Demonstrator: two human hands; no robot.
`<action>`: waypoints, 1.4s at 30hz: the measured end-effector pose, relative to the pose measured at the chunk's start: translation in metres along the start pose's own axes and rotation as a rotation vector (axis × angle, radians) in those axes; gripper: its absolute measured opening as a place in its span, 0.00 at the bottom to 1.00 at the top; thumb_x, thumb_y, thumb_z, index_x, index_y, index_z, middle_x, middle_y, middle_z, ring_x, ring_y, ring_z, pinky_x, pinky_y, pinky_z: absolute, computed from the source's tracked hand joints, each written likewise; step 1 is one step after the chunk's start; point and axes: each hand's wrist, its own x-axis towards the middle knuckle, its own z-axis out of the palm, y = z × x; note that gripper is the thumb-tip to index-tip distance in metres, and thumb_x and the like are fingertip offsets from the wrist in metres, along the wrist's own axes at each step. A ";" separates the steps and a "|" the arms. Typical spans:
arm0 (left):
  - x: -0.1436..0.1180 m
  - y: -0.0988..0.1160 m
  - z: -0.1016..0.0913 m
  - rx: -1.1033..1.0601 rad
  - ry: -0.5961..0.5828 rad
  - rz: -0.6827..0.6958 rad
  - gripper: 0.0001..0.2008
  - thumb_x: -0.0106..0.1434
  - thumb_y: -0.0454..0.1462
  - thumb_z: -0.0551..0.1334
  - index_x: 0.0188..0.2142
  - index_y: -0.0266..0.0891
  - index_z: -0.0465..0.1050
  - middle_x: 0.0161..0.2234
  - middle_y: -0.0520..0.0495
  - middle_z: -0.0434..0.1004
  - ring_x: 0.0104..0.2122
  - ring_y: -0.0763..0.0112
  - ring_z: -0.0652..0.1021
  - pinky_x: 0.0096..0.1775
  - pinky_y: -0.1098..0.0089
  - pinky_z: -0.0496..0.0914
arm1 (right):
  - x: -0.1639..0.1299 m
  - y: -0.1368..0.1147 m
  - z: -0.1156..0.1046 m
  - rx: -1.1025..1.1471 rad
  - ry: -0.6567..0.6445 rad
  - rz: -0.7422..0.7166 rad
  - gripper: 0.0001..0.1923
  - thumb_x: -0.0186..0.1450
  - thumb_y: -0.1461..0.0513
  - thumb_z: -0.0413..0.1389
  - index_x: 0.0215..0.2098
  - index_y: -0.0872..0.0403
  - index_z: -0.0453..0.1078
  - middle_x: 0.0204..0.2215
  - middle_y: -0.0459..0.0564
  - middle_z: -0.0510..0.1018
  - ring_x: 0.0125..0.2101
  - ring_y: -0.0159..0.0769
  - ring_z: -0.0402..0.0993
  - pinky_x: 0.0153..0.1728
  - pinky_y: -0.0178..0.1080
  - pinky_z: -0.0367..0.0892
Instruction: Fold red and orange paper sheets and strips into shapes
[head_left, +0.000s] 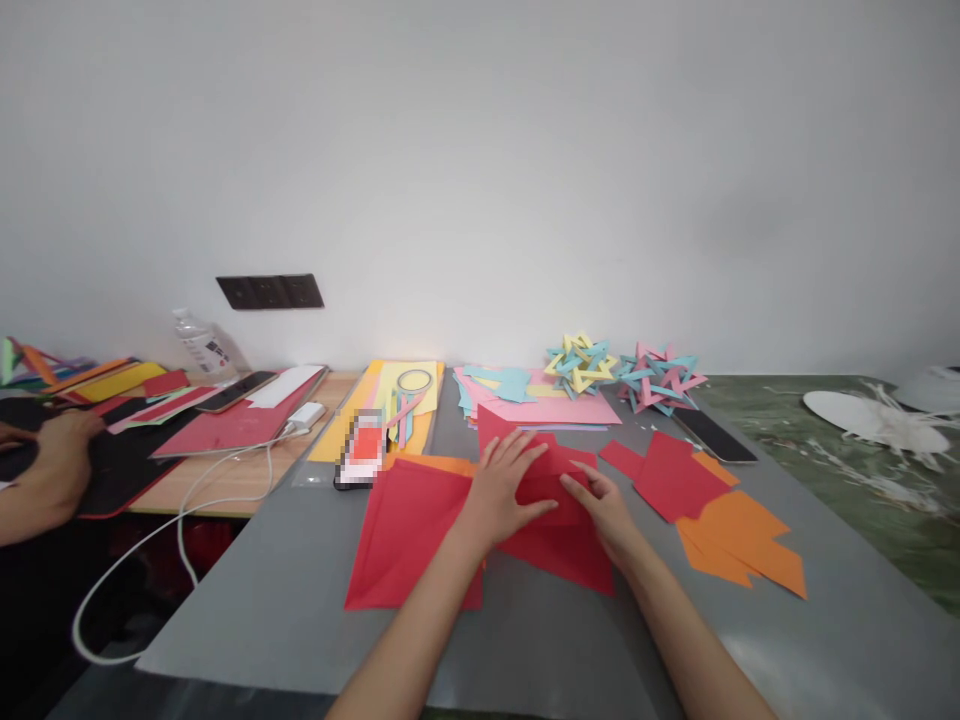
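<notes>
A sheet of red paper [574, 560] lies in front of me, with a folded part standing up at its far side. Across it rests my left hand [504, 490], fingers spread and pressed on the paper, thumb pointing right. At the paper's right edge, my right hand [606, 508] pinches it between thumb and fingers. Left of my left hand is a stack of red sheets [409, 535], with a bit of orange paper [439, 464] showing behind. Red pieces [679, 478] and orange pieces [742, 535] lie to the right.
Behind are pastel sheets [581, 405], two paper stars [581, 365], a phone [716, 438] and scissors [411, 390]. Another phone [364, 450] stands left. Further left, a white cable [184, 530] loops past a bottle [204, 345] and a co-worker's hand [56, 450].
</notes>
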 end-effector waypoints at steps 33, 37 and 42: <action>-0.010 -0.012 0.014 -1.034 0.263 -0.596 0.19 0.45 0.42 0.65 0.36 0.37 0.68 0.37 0.41 0.75 0.36 0.61 0.75 0.36 0.64 0.70 | -0.001 -0.010 -0.007 0.125 0.032 0.018 0.16 0.49 0.53 0.59 0.34 0.53 0.70 0.28 0.50 0.78 0.28 0.43 0.74 0.30 0.42 0.69; -0.010 -0.018 0.017 -0.982 0.286 -0.594 0.19 0.46 0.42 0.65 0.37 0.37 0.69 0.38 0.42 0.74 0.38 0.61 0.74 0.39 0.64 0.68 | 0.002 -0.006 -0.011 0.073 0.044 -0.002 0.17 0.51 0.52 0.57 0.35 0.52 0.70 0.31 0.51 0.78 0.31 0.44 0.73 0.31 0.42 0.68; -0.010 -0.021 0.016 -0.970 0.288 -0.569 0.18 0.48 0.42 0.63 0.38 0.39 0.69 0.40 0.43 0.73 0.41 0.62 0.72 0.43 0.64 0.65 | 0.004 -0.007 -0.018 0.011 0.087 -0.156 0.17 0.55 0.53 0.52 0.39 0.51 0.70 0.41 0.50 0.74 0.41 0.42 0.68 0.36 0.38 0.66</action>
